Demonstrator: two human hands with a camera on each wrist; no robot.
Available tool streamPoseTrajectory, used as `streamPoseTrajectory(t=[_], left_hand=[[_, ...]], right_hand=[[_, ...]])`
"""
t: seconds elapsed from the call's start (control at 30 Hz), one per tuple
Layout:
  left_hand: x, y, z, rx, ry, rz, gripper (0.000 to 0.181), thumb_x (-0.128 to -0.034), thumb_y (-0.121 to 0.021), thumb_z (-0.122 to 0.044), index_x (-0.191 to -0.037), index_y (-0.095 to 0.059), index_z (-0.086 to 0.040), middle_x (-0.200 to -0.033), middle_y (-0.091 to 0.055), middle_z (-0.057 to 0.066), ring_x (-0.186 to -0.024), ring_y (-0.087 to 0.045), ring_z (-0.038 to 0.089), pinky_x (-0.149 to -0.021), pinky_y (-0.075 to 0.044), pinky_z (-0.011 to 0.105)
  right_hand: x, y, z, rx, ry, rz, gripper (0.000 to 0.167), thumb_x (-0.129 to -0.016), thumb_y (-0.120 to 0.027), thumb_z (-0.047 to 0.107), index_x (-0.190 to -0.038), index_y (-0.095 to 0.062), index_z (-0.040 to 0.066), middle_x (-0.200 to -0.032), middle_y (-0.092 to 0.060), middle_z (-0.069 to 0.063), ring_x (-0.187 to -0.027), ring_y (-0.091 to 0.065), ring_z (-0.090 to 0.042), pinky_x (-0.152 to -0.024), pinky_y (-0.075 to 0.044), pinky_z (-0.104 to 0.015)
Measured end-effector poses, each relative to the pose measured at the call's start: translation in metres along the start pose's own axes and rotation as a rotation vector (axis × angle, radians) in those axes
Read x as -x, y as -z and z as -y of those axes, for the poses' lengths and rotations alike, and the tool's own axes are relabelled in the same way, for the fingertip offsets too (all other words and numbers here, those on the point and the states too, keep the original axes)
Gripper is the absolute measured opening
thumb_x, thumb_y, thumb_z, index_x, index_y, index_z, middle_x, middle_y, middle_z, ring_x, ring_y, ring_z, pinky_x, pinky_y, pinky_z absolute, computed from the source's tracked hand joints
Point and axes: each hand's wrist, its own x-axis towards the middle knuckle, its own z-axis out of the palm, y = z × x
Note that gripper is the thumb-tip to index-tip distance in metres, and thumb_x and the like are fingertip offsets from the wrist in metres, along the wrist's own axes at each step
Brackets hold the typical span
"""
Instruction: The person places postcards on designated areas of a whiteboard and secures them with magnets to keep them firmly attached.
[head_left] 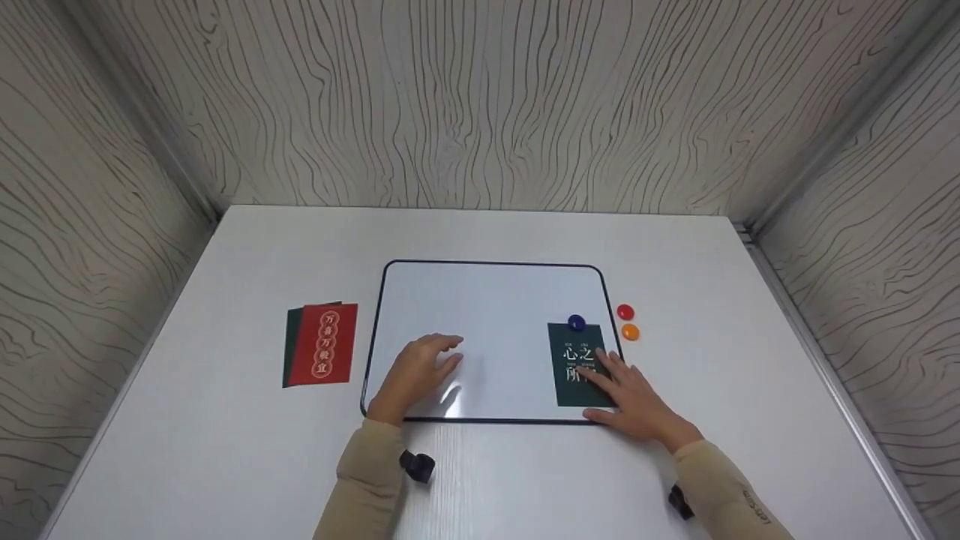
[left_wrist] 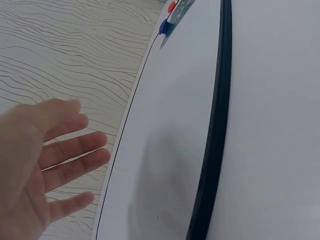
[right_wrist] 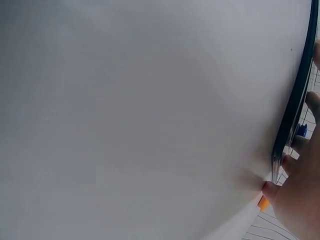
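Note:
A dark green card (head_left: 574,390) with white characters lies on the right part of a whiteboard (head_left: 487,300) with a dark rim. A round blue magnet (head_left: 576,322) sits on the card's top edge. My right hand (head_left: 634,397) rests on the card's lower right with fingers spread; in the right wrist view its fingers (right_wrist: 300,145) show beside the board's edge. My left hand (head_left: 420,371) hovers over the board's lower left, fingers relaxed and holding nothing. The left wrist view shows the same hand (left_wrist: 30,165) with its fingers apart.
Left of the board, a red card (head_left: 328,345) with a decorated column lies over another green card (head_left: 294,349). Just past the board's right edge are a red magnet (head_left: 625,311) and an orange magnet (head_left: 630,331). Wood-patterned panels (head_left: 450,105) enclose the white table (head_left: 225,450).

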Motion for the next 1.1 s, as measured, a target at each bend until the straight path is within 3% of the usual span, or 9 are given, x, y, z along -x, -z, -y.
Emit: streamPoseTrajectory(t=[0.23,0.47,0.77,1.1], left_hand=[[0.001,0.008,0.008,0.021,0.068,0.005,0.033,-0.0947,-0.060,-0.025,-0.126,-0.063,-0.013,-0.118,-0.070,0.007,-0.113,-0.065,0.023,-0.099,-0.053,0.040],[0.004,0.013,0.017,0.024,0.056,-0.041,0.032,-0.0942,-0.061,-0.021,-0.124,-0.063,-0.010,-0.115,-0.071,0.009,-0.110,-0.066,0.024,-0.096,-0.055,0.040],[0.012,0.021,0.031,0.054,0.107,-0.053,0.033,-0.0938,-0.061,-0.020,-0.125,-0.063,-0.009,-0.116,-0.070,0.010,-0.111,-0.066,0.026,-0.098,-0.054,0.042],[0.021,0.029,0.042,0.077,0.208,-0.057,0.034,-0.0941,-0.061,-0.022,-0.127,-0.061,-0.013,-0.121,-0.068,0.009,-0.116,-0.063,0.026,-0.102,-0.051,0.045]], right_hand=[[0.000,0.001,0.000,-0.016,-0.003,0.005,0.069,-0.085,-0.061,0.059,-0.145,-0.040,0.033,-0.163,-0.018,-0.014,-0.150,-0.013,-0.043,-0.120,-0.011,-0.065],[0.000,0.003,0.001,-0.010,0.000,0.005,0.070,-0.085,-0.061,0.059,-0.145,-0.040,0.031,-0.163,-0.018,-0.015,-0.150,-0.014,-0.042,-0.120,-0.011,-0.064],[0.000,0.002,0.002,-0.017,-0.008,0.014,0.070,-0.085,-0.060,0.060,-0.146,-0.039,0.033,-0.163,-0.017,-0.013,-0.150,-0.013,-0.043,-0.120,-0.011,-0.064],[0.001,0.002,0.001,-0.010,-0.002,0.006,0.069,-0.084,-0.061,0.059,-0.145,-0.039,0.034,-0.163,-0.018,-0.013,-0.150,-0.014,-0.043,-0.119,-0.012,-0.065]])
